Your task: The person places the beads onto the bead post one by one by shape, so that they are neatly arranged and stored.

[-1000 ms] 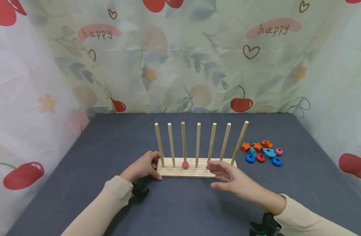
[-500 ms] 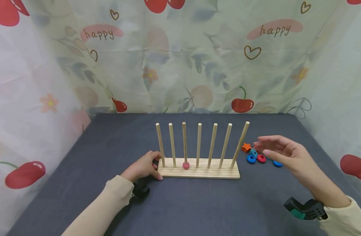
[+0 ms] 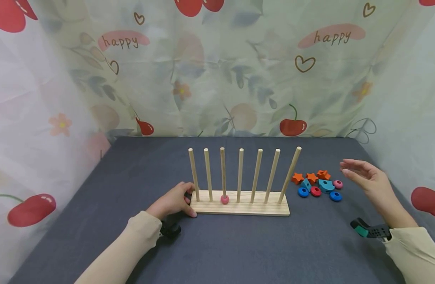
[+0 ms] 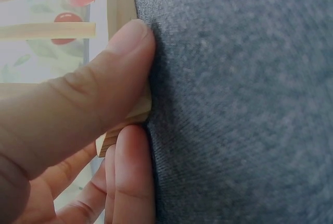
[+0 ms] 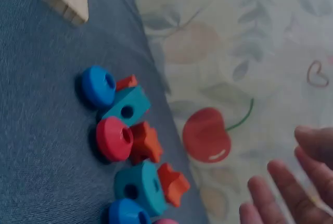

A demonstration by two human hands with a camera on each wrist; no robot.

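Observation:
A pale wooden peg board [image 3: 210, 207] with several upright dowels stands on the dark table. One pink bead [image 3: 224, 200] sits at the foot of its third dowel from the left. My left hand [image 3: 173, 200] grips the board's left end, thumb [image 4: 117, 62] along the front edge and fingers around the end. To the right, my right hand [image 3: 372, 181] is raised beside the loose beads, fingers relaxed and holding nothing. That group has orange stars [image 3: 297, 178], a teal half-round block [image 3: 325, 185], a teal triangle [image 3: 305, 184], blue rings [image 3: 336, 196], a red ring [image 3: 315, 191] and a pink bead [image 3: 338, 184].
The dark cloth-covered table [image 3: 239, 252] ends at a printed curtain [image 3: 217, 79] at the back, with more curtain at both sides. The loose beads lie just right of the board's right end, close together.
My right hand has moved from in front of the board's right end, over the loose beads, to their right side. The left hand stays on the board.

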